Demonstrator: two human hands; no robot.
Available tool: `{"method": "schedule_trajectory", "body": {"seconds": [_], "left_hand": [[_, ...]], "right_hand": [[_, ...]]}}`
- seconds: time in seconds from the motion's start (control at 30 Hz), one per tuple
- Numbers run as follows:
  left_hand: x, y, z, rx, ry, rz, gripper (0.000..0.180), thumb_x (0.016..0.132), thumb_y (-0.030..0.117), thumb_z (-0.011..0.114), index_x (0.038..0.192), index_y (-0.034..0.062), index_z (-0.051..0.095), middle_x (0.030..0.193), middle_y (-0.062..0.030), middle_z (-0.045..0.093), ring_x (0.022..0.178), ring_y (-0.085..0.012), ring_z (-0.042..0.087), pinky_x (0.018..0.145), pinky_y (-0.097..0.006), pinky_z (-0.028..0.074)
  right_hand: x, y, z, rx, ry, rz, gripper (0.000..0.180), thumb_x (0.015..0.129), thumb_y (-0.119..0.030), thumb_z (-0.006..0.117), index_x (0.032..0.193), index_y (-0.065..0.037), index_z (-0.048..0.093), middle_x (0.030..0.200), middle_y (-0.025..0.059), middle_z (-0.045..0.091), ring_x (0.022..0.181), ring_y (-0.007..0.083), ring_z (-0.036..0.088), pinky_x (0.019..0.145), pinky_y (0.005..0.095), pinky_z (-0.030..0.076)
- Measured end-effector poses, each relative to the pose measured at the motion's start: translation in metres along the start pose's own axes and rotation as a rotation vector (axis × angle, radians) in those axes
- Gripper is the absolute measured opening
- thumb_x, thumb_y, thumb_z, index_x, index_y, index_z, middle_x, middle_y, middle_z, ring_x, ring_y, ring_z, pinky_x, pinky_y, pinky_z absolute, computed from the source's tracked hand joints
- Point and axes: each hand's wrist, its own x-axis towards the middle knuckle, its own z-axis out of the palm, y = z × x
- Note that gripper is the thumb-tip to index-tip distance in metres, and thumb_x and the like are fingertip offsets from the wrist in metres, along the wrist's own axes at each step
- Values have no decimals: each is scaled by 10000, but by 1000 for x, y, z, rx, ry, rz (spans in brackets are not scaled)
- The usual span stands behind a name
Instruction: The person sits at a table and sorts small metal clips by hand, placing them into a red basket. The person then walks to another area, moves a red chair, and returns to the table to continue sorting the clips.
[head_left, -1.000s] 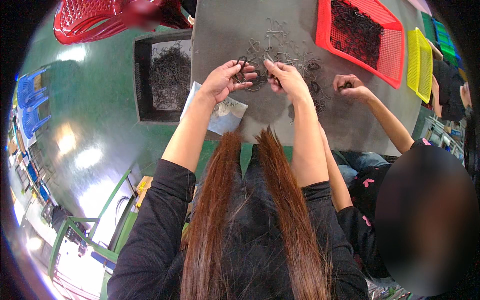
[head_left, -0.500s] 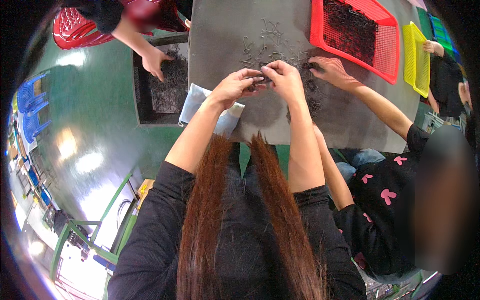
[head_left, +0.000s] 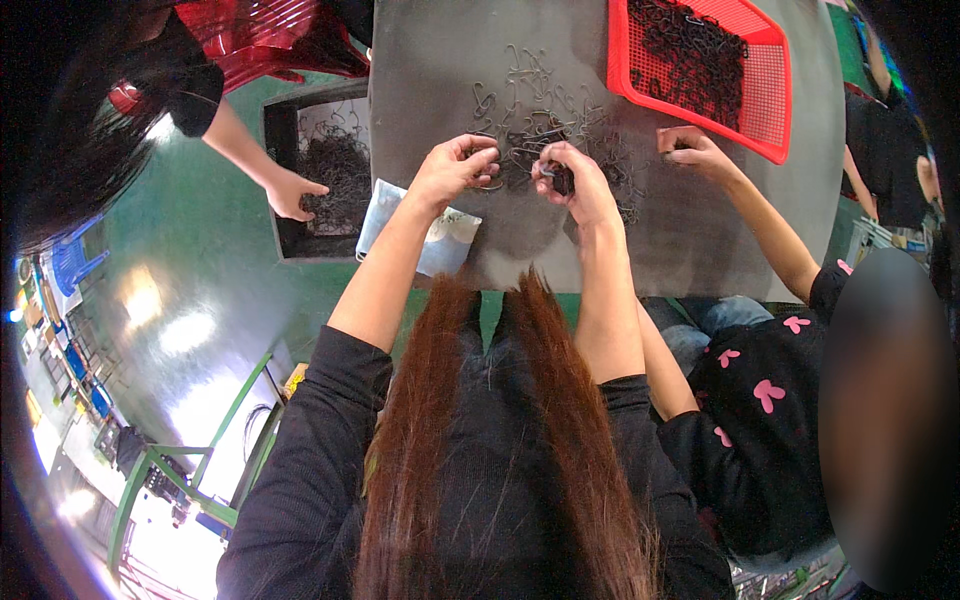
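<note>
far left, a co-worker's hand (head_left: 292, 192) comes down from the upper left with its fingers spread over a dark box (head_left: 283, 168) standing on the green floor (head_left: 190, 260), filled with tangled dark wire clips. just right of the box, a pale plastic pouch (head_left: 437, 238) lies over the near edge of the grey table (head_left: 700, 250), partly under the person's left forearm.

the left hand (head_left: 452, 170) sits on the table with its fingers curled and pinched; it seems to grip a wire clip from the pile, though the piece itself is too small to make out. between the two hands and just beyond them lies the scattered pile of wire clips (head_left: 530, 110), thin bent loops spread loosely across the middle of the tabletop. the right hand (head_left: 572, 180) is clenched close beside the left one, fingertips closed on a small dark clip at the pile's near edge.

further right, another person's hand (head_left: 692, 150) rests curled at the pile's right fringe, its arm running back to a black sleeve with pink bows. beyond it, a red mesh basket (head_left: 770, 110) holds a heap of dark clips at the table's far right corner.
</note>
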Motion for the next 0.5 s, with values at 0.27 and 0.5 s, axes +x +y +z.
{"method": "schedule_trajectory", "body": {"seconds": [0.27,0.5], "left_hand": [[4,-13,-13,94,188,34,315,743,-46,370,949,3,604,912,-118,617,738,-156,603,702,-279,509],[10,-35,-1,973,462,629,170,734,100,597,902,78,581,889,-74,562,843,-254,550,732,-343,458]], "right_hand": [[14,46,11,-1255,447,-338,271,810,-292,580,942,-69,501,729,176,620,701,360,608,622,455,457],[15,70,11,-1504,358,-534,294,803,-270,590,982,-98,433,636,133,610,603,327,613,513,430,457]]}}
